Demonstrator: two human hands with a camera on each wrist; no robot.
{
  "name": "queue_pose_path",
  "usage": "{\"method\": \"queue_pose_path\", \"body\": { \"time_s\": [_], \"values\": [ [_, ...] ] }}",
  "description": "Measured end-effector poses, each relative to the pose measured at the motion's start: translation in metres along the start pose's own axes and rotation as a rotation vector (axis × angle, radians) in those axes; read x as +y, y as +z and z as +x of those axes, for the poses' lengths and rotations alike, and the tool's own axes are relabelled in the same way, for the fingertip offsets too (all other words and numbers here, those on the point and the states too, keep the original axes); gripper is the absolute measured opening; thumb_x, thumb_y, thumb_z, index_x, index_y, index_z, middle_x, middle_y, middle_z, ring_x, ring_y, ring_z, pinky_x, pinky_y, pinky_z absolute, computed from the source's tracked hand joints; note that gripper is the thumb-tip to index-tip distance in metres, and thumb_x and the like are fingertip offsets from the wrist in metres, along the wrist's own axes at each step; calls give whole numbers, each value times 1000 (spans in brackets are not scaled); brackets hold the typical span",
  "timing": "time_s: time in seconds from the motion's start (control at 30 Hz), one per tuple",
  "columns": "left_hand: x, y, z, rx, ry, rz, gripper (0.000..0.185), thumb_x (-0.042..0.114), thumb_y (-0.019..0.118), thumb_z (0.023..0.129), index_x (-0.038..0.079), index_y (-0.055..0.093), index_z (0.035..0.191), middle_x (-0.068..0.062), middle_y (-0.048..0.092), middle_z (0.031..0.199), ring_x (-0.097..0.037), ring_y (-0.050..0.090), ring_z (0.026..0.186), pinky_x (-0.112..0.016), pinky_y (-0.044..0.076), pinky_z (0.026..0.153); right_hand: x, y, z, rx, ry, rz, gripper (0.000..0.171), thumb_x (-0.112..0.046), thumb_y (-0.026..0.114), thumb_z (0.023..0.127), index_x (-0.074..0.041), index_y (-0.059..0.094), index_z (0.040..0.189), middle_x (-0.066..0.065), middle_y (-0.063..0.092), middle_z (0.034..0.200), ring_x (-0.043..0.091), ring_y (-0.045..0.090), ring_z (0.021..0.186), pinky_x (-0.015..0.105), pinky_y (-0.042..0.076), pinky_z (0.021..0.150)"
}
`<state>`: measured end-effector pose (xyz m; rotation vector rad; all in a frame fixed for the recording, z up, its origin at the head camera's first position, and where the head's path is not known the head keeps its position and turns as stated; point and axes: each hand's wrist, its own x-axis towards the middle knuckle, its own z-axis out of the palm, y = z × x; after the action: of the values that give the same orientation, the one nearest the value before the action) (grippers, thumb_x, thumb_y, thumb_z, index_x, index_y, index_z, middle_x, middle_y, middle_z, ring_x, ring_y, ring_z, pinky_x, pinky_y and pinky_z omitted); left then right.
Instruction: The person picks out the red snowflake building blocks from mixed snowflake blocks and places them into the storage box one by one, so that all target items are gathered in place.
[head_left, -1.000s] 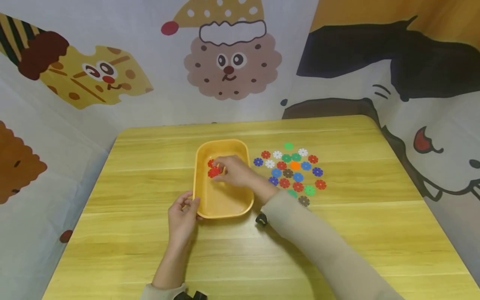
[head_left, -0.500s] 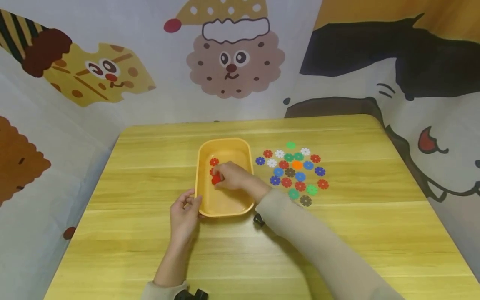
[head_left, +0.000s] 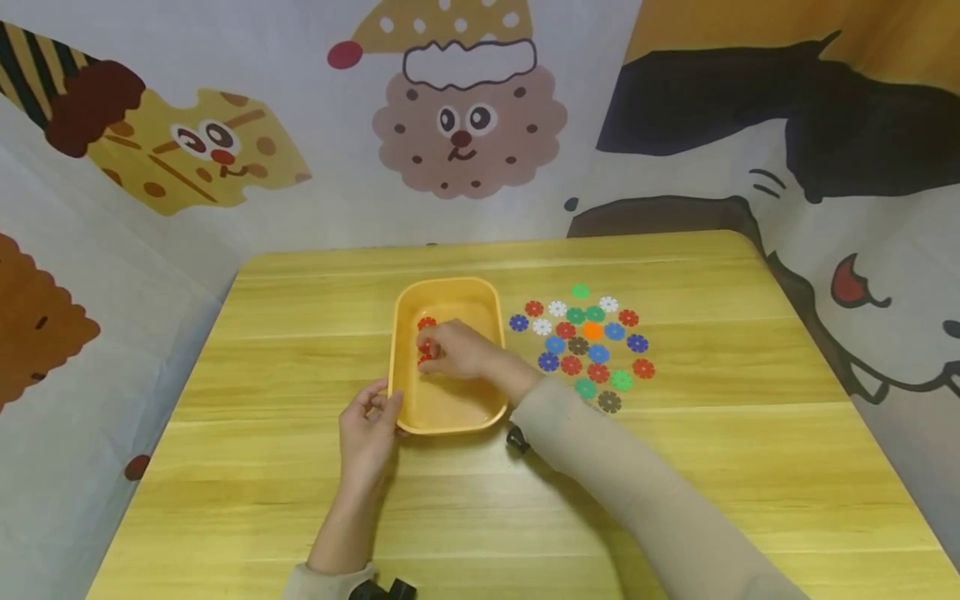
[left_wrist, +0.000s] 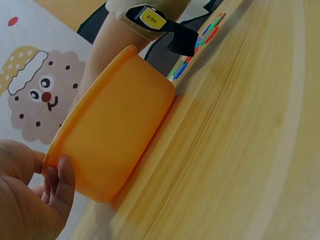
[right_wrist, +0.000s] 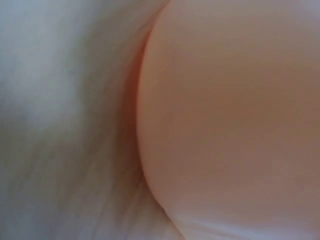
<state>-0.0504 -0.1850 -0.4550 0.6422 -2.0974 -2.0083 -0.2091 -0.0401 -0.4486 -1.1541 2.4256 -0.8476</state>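
A yellow plastic tray [head_left: 450,408] lies on the table. My left hand [head_left: 366,429] grips its near left side, the thumb at the rim and the fingers against the outer wall; the left wrist view shows this hand [left_wrist: 30,190] at the orange-looking tray [left_wrist: 115,125]. Inside the tray, my right hand [head_left: 461,348] has its fingers curled at the left side, seemingly pinching a red snowflake disc, partly hidden by the fingers. Red snowflake discs [head_left: 427,322] lie in a column there. The right wrist view shows only blurred skin and sleeve.
Loose snowflake discs [head_left: 578,345] in red, blue, green, white, brown and orange are spread to the right of the tray. The wood-grain table [head_left: 262,350] ends at a cartoon-printed cloth [head_left: 315,208] behind.
My right hand has shifted slightly toward me inside the tray, and another red disc now shows lower in the column. The left hand keeps its grip on the tray.
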Motion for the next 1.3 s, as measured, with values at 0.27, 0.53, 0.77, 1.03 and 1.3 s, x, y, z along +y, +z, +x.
{"method": "queue_pose_path", "body": {
  "time_s": [0.27, 0.53, 0.77, 1.03, 1.3],
  "values": [
    [-1, 0, 0, 12, -5, -4, 34, 6, 66, 98, -5, 60, 129, -6, 54, 89, -9, 59, 58, -22, 57, 50, -4, -6, -4, 87, -79, 24, 27, -22, 75, 93, -6, 68, 114, -3, 70, 87, 10, 63, 78, 21, 54, 72],
    [-2, 1, 0, 21, -8, -1, 34, 7, 66, 98, -4, 60, 129, -7, 54, 90, -10, 59, 60, -23, 57, 50, -10, -17, -17, 121, -96, 74, 34, -20, 75, 93, -2, 67, 121, 5, 74, 98, 12, 67, 79, 20, 56, 72],
    [-3, 2, 0, 27, 9, -8, 32, 5, 66, 97, -5, 61, 127, -7, 54, 89, -11, 59, 61, -23, 57, 50, -4, -25, -27, 176, -68, 71, 36, -20, 75, 94, -3, 67, 123, 5, 72, 100, 11, 66, 80, 18, 56, 73],
    [-5, 2, 1, 32, 8, 15, 29, 4, 65, 97, -4, 62, 125, -8, 54, 88, -15, 61, 63, -23, 58, 51, 5, -36, -35, 205, -62, 65, 35, -20, 73, 96, 0, 66, 124, 6, 70, 99, 13, 67, 82, 18, 57, 71],
    [-5, 2, 1, 29, -3, 23, 28, 4, 65, 98, -3, 62, 125, -8, 53, 90, -15, 62, 66, -24, 58, 52, 15, -44, -48, 319, -31, 60, 26, -21, 71, 97, -4, 69, 117, 2, 67, 93, 12, 61, 75, 24, 54, 63]
  ]
}}
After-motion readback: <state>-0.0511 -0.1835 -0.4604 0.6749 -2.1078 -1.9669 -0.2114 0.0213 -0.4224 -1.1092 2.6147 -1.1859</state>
